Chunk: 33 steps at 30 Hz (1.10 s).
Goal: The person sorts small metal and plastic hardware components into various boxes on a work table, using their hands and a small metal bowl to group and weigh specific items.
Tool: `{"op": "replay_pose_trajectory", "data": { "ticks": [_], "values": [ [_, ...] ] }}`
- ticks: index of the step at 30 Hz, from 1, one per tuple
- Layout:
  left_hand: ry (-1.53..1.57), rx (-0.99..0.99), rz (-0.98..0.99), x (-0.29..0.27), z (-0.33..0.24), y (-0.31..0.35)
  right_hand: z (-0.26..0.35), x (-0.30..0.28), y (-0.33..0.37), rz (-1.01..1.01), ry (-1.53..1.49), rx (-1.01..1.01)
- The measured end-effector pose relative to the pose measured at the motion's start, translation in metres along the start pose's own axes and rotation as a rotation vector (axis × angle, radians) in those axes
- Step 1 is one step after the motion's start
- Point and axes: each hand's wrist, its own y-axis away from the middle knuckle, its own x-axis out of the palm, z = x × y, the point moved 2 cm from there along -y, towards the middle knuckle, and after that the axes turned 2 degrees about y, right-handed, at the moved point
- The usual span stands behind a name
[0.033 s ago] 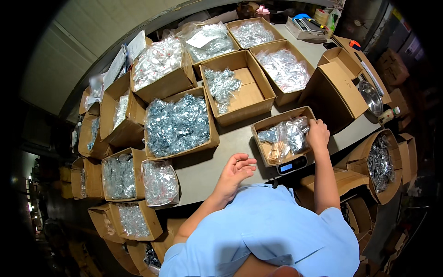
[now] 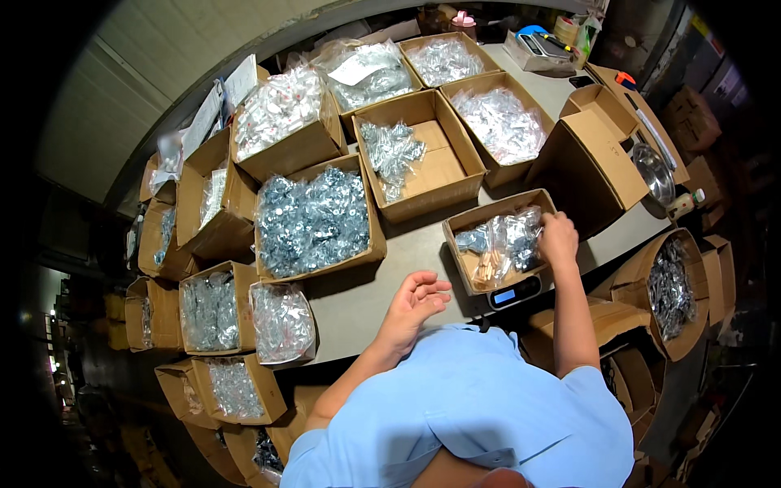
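My right hand is at the right wall of a small cardboard box, its fingers curled in over the rim beside the bags. Whatever its fingertips hold is hidden. Clear plastic bags of small metal parts fill much of that box, with some copper-coloured pieces near its front. Under the box sits a scale with a lit blue display. My left hand hovers over the near table edge, left of the scale, fingers apart and holding nothing.
Larger cardboard boxes with bagged parts stand behind and left, among them a box of dark metal pieces and a half-filled box. A tall carton is right of the small box. Beyond it lies a metal bowl. More boxes line the table's right side.
My right hand has shifted slightly left and down at the box's rim, and the bags beside it have settled a little. The left hand is almost unmoved.
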Motion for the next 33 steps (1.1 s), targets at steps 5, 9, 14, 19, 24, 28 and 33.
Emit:
{"op": "replay_pose_trajectory", "data": {
  "ticks": [5, 9, 14, 19, 24, 28, 33],
  "values": [
    [0.012, -0.008, 0.016, 0.000, 0.003, -0.003, 0.018, 0.060, -0.018, 0.138, -0.403, -0.445],
    [-0.027, -0.016, 0.026, 0.004, 0.000, -0.002, 0.037, 0.086, -0.044, 0.320, -0.621, -0.286],
    [-0.031, -0.026, -0.009, -0.007, 0.002, -0.001, 0.063, 0.057, -0.037, 0.481, -0.240, -0.327],
    [0.005, -0.050, 0.011, -0.001, -0.002, -0.002, 0.072, 0.059, -0.034, 0.604, -0.009, -0.339],
    [-0.021, -0.029, -0.008, -0.006, -0.005, -0.001, 0.048, 0.047, -0.030, 0.287, -0.251, -0.330],
    [-0.017, -0.017, -0.022, -0.007, 0.000, -0.003, 0.020, 0.039, -0.018, -0.009, -0.673, -0.415],
    [-0.050, -0.039, 0.050, 0.003, 0.005, -0.013, 0.010, 0.050, -0.021, 0.360, -1.570, 0.002]
  ]
}}
